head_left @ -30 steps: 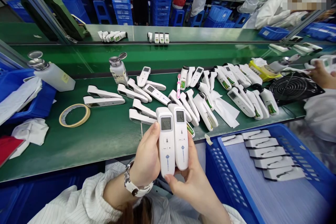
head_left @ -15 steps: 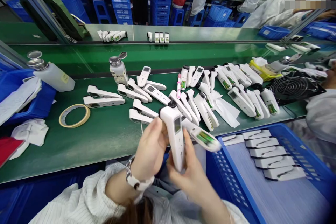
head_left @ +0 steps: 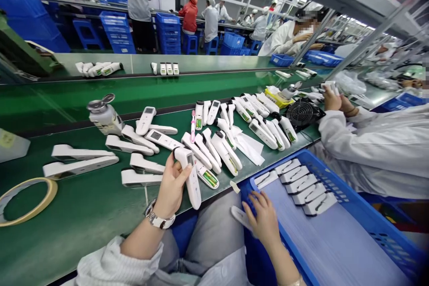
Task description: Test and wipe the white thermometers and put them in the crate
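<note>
My left hand point(head_left: 171, 187) is closed round a white handheld infrared thermometer point(head_left: 191, 183), tilted with its small display up, above the front edge of the bench. My right hand point(head_left: 264, 216) is at the near left rim of a blue basket point(head_left: 284, 248), fingers bent. A slim white oblong cover point(head_left: 241, 218), blurred, shows at its thumb side and seems held; its far end is hidden by the hand. Just behind the held thermometer lies one with its green battery compartment point(head_left: 208, 178) uncovered. White thermometers lie in a row inside the basket.
Many thermometers lie across the green bench point(head_left: 87, 205). Also there are a pink-and-white toothbrush point(head_left: 193, 126), white paper point(head_left: 250, 147), a tape roll point(head_left: 43, 208), a pump bottle point(head_left: 105, 116) and a black fan point(head_left: 303, 113). A co-worker's white sleeve point(head_left: 372, 143) is at right.
Both hands were at the thermometer. My right hand has left it and moved right to the basket, with the oblong cover now showing beside it. The view has turned right.
</note>
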Available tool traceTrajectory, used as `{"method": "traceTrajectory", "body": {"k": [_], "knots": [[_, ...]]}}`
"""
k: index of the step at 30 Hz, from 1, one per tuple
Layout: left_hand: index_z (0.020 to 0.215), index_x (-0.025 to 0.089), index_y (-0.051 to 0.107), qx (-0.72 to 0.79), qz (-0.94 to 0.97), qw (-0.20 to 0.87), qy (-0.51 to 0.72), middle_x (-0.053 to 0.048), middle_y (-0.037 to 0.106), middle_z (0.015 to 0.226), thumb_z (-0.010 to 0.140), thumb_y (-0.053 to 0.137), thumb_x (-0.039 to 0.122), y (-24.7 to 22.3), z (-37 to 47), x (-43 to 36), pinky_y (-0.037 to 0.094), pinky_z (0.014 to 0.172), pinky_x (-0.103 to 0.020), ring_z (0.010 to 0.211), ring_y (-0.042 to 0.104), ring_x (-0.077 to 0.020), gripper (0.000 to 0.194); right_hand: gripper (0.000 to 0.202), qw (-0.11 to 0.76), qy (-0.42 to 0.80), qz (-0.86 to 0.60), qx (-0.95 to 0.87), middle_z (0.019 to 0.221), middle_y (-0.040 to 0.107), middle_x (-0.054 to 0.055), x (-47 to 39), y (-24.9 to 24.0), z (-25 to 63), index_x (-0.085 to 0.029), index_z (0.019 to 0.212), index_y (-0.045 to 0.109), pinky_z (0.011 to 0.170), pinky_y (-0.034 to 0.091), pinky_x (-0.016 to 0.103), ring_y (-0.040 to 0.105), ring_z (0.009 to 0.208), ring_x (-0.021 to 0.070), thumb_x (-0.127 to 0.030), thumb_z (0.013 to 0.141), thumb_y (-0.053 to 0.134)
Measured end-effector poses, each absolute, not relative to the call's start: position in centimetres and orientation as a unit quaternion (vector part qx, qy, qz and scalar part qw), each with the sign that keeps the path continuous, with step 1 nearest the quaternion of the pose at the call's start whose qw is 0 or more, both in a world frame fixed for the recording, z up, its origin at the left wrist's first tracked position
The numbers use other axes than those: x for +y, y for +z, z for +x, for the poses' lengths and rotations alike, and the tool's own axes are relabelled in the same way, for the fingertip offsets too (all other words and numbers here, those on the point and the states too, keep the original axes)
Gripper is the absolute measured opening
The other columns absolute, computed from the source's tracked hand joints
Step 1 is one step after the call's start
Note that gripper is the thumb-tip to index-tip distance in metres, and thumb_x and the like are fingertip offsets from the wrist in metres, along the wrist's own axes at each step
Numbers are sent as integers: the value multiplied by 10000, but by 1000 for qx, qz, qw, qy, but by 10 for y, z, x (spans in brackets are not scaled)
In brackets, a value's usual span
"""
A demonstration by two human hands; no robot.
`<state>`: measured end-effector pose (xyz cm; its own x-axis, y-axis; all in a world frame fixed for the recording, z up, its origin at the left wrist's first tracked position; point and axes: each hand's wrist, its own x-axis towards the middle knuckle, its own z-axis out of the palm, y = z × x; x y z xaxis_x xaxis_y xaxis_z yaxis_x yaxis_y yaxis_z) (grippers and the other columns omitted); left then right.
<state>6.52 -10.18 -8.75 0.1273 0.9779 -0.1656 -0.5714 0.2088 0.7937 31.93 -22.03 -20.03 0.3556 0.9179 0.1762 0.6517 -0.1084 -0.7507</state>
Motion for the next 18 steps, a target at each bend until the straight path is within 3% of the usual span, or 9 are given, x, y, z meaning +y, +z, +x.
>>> {"method": "traceTrajectory", "body": {"k": [3, 5, 8, 12, 18], "knots": [[1190, 248, 478, 360, 301, 683, 559, -49, 657, 1072, 740, 677, 205, -93, 68, -98, 455, 890, -306, 1011, 605, -189, 493, 341, 374, 209, -726, -538, 1287, 518, 110, -238, -241, 311, -202, 1107, 622, 1071, 177, 582, 274, 1320, 352, -373, 812, 610], [1168, 256, 496, 367, 305, 676, 562, -44, 659, 1071, 717, 700, 232, -98, 69, -96, 458, 898, -325, 1001, 611, -196, 496, 423, 375, 235, -739, -508, 1394, 411, 103, -244, -269, 296, -204, 1250, 499, 1050, 238, 581, 318, 1305, 326, -363, 862, 556], [1149, 260, 515, 378, 311, 666, 563, -36, 669, 1036, 694, 720, 243, -105, 70, -94, 459, 905, -338, 981, 618, -195, 500, 432, 376, 261, -766, -452, 1410, 376, 102, -249, -299, 283, -215, 1301, 424, 1001, 323, 574, 397, 1249, 310, -324, 895, 526], [1133, 252, 540, 385, 326, 660, 558, -33, 677, 1004, 701, 716, 226, -106, 68, -94, 444, 929, -338, 984, 613, -193, 468, 424, 387, 285, -772, -417, 1406, 380, 94, -253, -310, 288, -218, 1288, 440, 1001, 332, 562, 404, 1242, 304, -294, 885, 549], [1098, 216, 581, 408, 345, 654, 536, -45, 647, 1119, 748, 669, 213, -99, 66, -100, 371, 1007, -366, 1044, 573, -203, 361, 421, 421, 325, -755, -383, 1415, 371, 90, -252, -302, 287, -220, 1280, 451, 1011, 316, 563, 391, 1252, 304, -286, 878, 560]]}}
